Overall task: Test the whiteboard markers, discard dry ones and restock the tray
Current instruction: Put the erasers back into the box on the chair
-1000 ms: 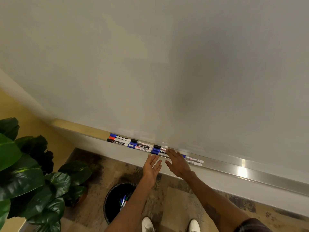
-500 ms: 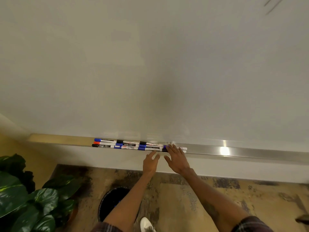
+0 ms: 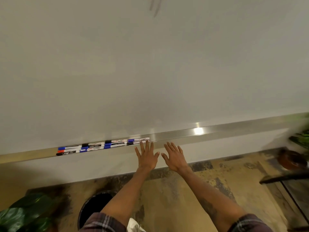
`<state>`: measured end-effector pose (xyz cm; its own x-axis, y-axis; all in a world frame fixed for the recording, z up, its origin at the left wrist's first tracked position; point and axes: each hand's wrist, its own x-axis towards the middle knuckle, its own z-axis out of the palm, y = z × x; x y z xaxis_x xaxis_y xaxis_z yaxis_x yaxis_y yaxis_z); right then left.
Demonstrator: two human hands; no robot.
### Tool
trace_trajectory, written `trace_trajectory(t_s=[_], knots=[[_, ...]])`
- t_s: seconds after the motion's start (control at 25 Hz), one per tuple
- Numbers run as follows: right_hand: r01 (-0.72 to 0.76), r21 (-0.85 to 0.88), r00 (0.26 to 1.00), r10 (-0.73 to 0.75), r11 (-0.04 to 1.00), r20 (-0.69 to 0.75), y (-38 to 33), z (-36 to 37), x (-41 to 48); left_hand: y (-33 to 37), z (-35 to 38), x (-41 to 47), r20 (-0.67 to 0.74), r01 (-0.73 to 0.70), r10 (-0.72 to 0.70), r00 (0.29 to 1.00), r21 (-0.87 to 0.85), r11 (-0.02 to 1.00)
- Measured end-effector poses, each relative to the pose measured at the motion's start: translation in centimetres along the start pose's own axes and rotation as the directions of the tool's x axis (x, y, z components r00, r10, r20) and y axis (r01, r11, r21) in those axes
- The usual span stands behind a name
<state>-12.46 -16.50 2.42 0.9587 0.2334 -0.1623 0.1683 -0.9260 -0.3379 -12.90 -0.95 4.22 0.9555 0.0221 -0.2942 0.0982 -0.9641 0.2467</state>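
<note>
Several capped whiteboard markers (image 3: 103,146) with blue, black and red caps lie end to end in rows on the metal tray (image 3: 225,130) under the whiteboard (image 3: 150,72). My left hand (image 3: 147,156) is spread flat, its fingertips at the tray's front edge by the right end of the marker row. My right hand (image 3: 175,156) is spread beside it, just below the bare tray, holding nothing.
A black waste bin (image 3: 93,208) stands on the patterned floor under my left arm. A leafy plant (image 3: 25,213) sits at the lower left. Another plant in a brown pot (image 3: 292,158) is at the right, with a dark frame edge (image 3: 284,178) nearby.
The view swung right, so the markers now sit further left. My right hand came off the markers and moved right of them; my left hand rose to the tray's edge.
</note>
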Motion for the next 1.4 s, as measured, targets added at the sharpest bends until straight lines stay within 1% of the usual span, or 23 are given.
trace_trajectory(t_s=[0.2, 0.36, 0.52, 0.68, 0.76, 1.12, 1.4], knots=[[-0.113, -0.007, 0.990, 0.112, 0.994, -0.081, 7.0, -2.8, -5.7, 7.5, 1.6, -2.8, 0.016, -0.125, 0.125, 0.992, -0.001, 0.992], [-0.219, 0.010, 0.966, 0.218, 0.976, -0.141, 13.1, -5.5, -9.7, 14.2, 3.1, -4.2, 0.042, -0.227, 0.226, 0.973, 0.015, 0.974], [-0.318, 0.054, 0.926, 0.322, 0.947, -0.195, 18.8, -7.7, -13.3, 20.7, 4.4, -4.8, 0.080, -0.342, 0.337, 0.938, 0.060, 0.938], [-0.408, 0.104, 0.879, 0.421, 0.907, -0.225, 23.6, -9.7, -16.9, 26.8, 5.9, -5.0, 0.121, -0.426, 0.412, 0.903, 0.126, 0.896], [-0.448, 0.118, 0.852, 0.463, 0.886, -0.243, 25.9, -10.5, -18.9, 29.8, 6.8, -5.2, 0.142, -0.468, 0.450, 0.881, 0.131, 0.874], [-0.621, 0.219, 0.672, 0.654, 0.753, -0.347, 36.3, -13.5, -26.9, 43.5, 11.1, -7.0, 0.226, -0.668, 0.637, 0.737, 0.105, 0.737], [-0.736, 0.307, 0.489, 0.787, 0.604, -0.377, 45.9, -16.1, -30.8, 56.1, 14.3, -5.6, 0.262, -0.791, 0.755, 0.601, 0.060, 0.609]])
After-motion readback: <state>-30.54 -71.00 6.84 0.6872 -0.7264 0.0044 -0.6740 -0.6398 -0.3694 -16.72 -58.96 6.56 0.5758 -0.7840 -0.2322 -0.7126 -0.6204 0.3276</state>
